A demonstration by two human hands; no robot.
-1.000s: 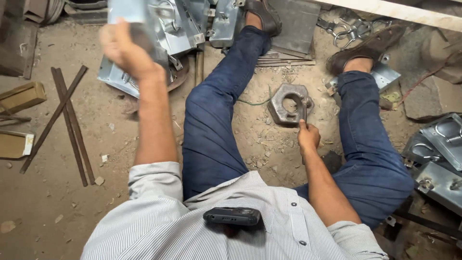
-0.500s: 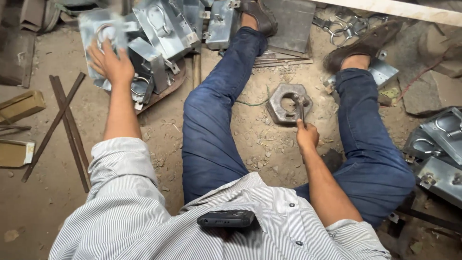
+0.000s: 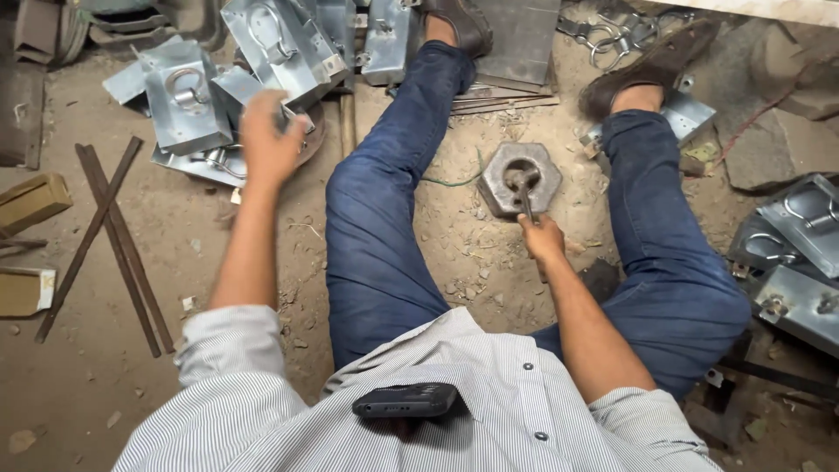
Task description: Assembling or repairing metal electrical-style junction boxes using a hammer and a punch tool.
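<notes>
Between the legs on the dirt floor [image 3: 105, 385], right hand [image 3: 544, 240] has fingers closed on a thin metal tool [image 3: 525, 194] poking into the hole of the grey hexagonal block [image 3: 521, 179]. Left hand [image 3: 266, 144] hovers blurred over the galvanised sheet-metal boxes [image 3: 188, 105] near the floor's upper-left corner; finger state unclear. Risk, as I judge it: sharp folded edges cutting the reaching hand, or the tool slipping on gritty cast metal.
</notes>
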